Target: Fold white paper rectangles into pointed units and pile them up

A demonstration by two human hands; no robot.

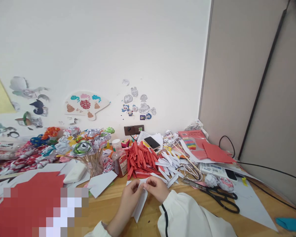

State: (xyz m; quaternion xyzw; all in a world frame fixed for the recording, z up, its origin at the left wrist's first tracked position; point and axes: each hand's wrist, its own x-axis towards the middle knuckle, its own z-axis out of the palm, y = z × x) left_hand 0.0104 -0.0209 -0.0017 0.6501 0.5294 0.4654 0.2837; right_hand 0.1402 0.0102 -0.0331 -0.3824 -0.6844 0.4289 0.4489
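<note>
A folded strip of white paper (140, 208) is pinched between my two hands above the front of the wooden table. My left hand (132, 195) grips its upper end with thumb and fingers. Close against it, my right hand (157, 188) pinches the same end, thumb tips almost touching. The strip's lower end hangs toward me. Just beyond my hands lies a heap of folded red paper strips (141, 159), and beside it to the right a pile of folded white strips (171, 164).
Black-handled scissors (218, 195) lie to the right. A bottle (118, 158) and a cup of paper flowers on sticks (91, 164) stand at left. A phone (152, 143) rests at the back. Red sheets (37, 197) cover the left front. A cable (273, 169) crosses at right.
</note>
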